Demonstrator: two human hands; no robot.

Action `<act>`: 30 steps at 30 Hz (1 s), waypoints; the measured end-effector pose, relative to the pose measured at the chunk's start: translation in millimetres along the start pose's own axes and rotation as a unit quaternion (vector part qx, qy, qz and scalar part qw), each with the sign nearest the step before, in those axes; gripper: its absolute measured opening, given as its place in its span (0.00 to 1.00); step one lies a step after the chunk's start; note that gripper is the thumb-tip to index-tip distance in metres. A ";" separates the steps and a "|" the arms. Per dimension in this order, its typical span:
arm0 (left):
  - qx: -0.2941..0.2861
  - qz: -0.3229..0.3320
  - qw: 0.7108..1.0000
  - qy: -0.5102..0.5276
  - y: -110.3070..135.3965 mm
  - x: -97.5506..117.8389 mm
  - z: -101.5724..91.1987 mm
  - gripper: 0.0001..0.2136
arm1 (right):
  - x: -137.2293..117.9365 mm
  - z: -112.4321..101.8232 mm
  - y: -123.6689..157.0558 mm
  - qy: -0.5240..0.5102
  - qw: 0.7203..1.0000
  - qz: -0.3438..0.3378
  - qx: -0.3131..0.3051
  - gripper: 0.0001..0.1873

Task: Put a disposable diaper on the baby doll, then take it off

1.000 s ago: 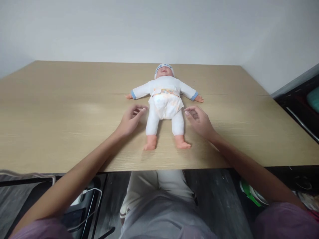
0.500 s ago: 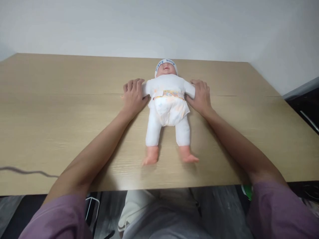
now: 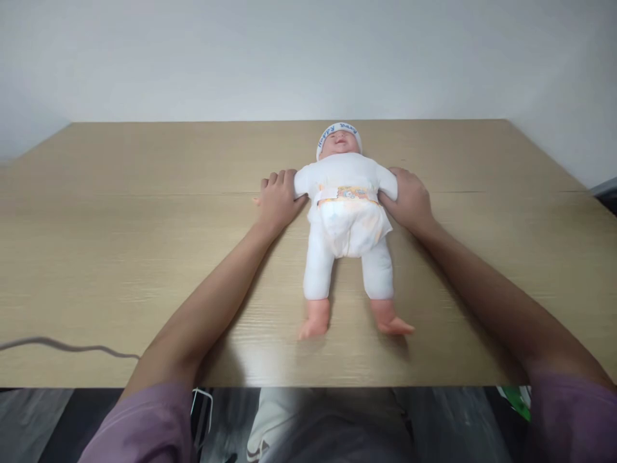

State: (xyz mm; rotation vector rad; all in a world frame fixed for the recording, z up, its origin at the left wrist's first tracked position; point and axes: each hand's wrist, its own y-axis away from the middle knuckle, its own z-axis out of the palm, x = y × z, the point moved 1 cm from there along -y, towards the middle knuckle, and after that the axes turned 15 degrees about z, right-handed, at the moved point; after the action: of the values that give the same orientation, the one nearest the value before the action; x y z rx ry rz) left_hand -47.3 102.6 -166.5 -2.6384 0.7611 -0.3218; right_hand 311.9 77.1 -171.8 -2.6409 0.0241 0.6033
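Note:
A baby doll (image 3: 349, 170) lies on its back on the wooden table (image 3: 144, 244), head toward the wall and feet toward me. It has a white cloth body, a white headband (image 3: 340, 128) with blue lettering and a white diaper (image 3: 354, 225) with an orange-patterned waist strip. My left hand (image 3: 279, 199) is closed over the doll's arm on the left, whose small hand pokes out past my fingers. On the other side, my right hand (image 3: 409, 199) wraps the doll's other arm, hiding that arm's end.
A grey cable (image 3: 67, 347) runs over the table's near left part, reaching my left forearm. A pale wall (image 3: 289, 58) rises behind the table. Below the front edge are a white wire frame (image 3: 205, 405) and a green item (image 3: 518, 402). Something dark stands at the far right.
The camera view has shifted, so table, doll and hands all appear farther right and lower. My right hand's fingers look more curled around the doll's arm. Both hands stay at its arms.

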 end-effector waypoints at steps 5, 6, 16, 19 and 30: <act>-0.005 -0.031 0.999 0.020 10.6 6.2 -9.9 0.31 | 1.6 -3.3 9.5 0.000 1.000 0.020 0.006 0.36; 0.000 -0.039 0.999 0.028 14.4 7.5 -11.8 0.31 | 2.7 -4.3 11.9 0.001 1.000 0.024 0.007 0.37; 0.020 -0.091 0.995 0.031 73.0 53.6 -38.3 0.29 | -20.6 -21.6 62.0 -0.027 0.997 0.066 0.000 0.33; 0.016 -0.122 0.990 0.065 103.0 84.5 -59.0 0.26 | -35.7 -35.6 85.9 -0.079 0.991 0.101 -0.023 0.29; -0.089 -0.140 0.958 0.236 377.3 245.3 -158.0 0.26 | -57.5 -155.5 253.3 -0.215 0.949 -0.005 -0.229 0.22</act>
State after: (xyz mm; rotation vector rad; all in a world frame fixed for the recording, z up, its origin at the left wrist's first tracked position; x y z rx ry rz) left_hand -69.3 -373.6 -151.7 -2.8766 0.5675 -1.0345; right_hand 295.8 -221.4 -123.9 -2.8672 -0.2921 1.3045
